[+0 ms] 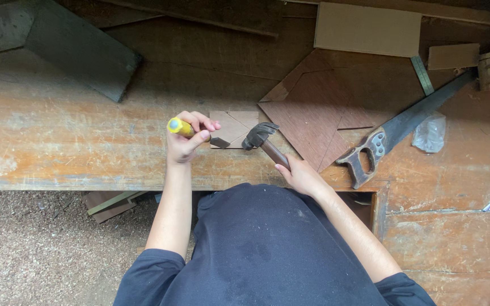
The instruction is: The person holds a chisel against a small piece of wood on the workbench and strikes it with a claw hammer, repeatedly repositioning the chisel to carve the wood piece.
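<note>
My left hand (pixel 185 139) grips a yellow-handled tool (pixel 178 126), likely a chisel, its dark tip resting on a small square piece of thin wood (pixel 235 126) with pencil lines, lying on the worn wooden workbench (pixel 63 147). My right hand (pixel 301 175) holds a claw hammer (pixel 261 136) by its brown wooden handle. The hammer head hovers just right of the chisel tip, over the small piece's lower right corner.
Larger brown plywood offcuts (pixel 313 113) lie right of the small piece. A handsaw (pixel 398 133) rests diagonally at the right, beside a clear plastic bag (pixel 429 133). A dark slab (pixel 75 48) sits at the back left, a pale board (pixel 367 28) at the back. Sawdust covers the floor (pixel 29 249).
</note>
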`<state>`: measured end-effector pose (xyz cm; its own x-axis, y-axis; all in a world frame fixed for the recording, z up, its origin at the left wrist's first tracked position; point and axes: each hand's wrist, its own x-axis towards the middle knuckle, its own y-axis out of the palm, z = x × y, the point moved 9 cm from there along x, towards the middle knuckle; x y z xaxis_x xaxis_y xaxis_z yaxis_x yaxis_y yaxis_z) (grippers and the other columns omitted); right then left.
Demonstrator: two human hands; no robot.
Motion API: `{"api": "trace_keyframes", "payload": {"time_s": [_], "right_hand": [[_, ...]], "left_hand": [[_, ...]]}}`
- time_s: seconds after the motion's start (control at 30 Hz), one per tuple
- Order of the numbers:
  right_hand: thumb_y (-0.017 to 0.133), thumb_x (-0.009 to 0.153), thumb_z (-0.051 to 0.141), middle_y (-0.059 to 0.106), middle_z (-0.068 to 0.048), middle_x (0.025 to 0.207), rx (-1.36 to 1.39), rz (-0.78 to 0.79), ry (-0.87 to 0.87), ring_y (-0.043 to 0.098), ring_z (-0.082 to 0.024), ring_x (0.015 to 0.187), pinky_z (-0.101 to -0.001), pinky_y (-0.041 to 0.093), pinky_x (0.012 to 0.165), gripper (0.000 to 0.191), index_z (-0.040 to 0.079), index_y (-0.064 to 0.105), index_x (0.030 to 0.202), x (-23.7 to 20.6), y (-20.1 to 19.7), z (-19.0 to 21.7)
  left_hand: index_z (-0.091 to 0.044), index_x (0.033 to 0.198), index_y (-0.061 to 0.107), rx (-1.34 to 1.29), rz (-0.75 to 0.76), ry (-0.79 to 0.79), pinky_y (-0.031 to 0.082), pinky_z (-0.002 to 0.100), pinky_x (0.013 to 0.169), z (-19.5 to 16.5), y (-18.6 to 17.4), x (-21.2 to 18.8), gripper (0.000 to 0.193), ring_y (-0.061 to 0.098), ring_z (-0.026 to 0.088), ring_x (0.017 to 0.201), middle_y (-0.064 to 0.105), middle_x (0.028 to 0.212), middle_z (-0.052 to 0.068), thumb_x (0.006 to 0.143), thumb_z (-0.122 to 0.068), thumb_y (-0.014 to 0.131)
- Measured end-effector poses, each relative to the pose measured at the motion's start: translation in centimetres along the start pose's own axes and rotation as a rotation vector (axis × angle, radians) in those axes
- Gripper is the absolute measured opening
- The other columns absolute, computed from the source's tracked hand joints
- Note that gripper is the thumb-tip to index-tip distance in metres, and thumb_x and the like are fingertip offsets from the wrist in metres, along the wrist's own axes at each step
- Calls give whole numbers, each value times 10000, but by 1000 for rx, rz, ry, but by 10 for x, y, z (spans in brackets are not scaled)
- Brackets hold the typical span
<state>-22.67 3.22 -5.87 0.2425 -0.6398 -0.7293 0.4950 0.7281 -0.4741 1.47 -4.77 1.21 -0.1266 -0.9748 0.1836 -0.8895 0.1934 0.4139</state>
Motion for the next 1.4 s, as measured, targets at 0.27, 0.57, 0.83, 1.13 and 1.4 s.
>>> {"api": "trace_keyframes", "payload": {"time_s": [0.27, 0.57, 0.83, 1.13, 1.4], "right_hand": [[486, 1040, 422, 733, -196, 996, 15, -24, -25, 734, -327, 935, -473, 567, 848, 440, 60, 569, 1276, -1, -1, 1], [484, 1041, 436, 736, -205, 990, 12, -19, -26, 736, -333, 942, -474, 570, 856, 451, 59, 573, 1273, 1, 0, 0], [475, 1030, 431, 733, -185, 1019, 25, -3, -9, 741, -314, 954, -468, 572, 862, 463, 73, 550, 1313, 0, 1, 0], [496, 1034, 421, 735, -208, 1015, 32, -39, -49, 733, -342, 961, -475, 564, 859, 449, 51, 569, 1279, -1, -1, 1], [508, 1022, 422, 733, -219, 1021, 48, -55, -62, 737, -345, 964, -474, 567, 859, 473, 48, 553, 1309, -1, -2, 1]], "left_hand": [[-69, 986, 548, -57, -210, -23, 526, 305, 646, 10, -23, -13, 191, 517, 83, 581, 575, 736, 18, 944, 5, 719], [-74, 960, 539, -66, -212, 2, 483, 325, 662, 4, -27, -26, 190, 475, 95, 585, 528, 700, 8, 951, -26, 722], [-74, 910, 556, -136, -234, 64, 446, 320, 621, 1, -32, -28, 158, 428, 104, 536, 458, 617, -19, 971, -47, 698], [-70, 912, 557, -151, -233, 80, 426, 311, 592, -2, -35, -28, 149, 401, 99, 509, 437, 591, -24, 988, -82, 685], [-80, 940, 561, -93, -225, 33, 463, 326, 648, 3, -27, -27, 124, 455, 112, 569, 473, 642, -15, 953, -50, 681]]}}
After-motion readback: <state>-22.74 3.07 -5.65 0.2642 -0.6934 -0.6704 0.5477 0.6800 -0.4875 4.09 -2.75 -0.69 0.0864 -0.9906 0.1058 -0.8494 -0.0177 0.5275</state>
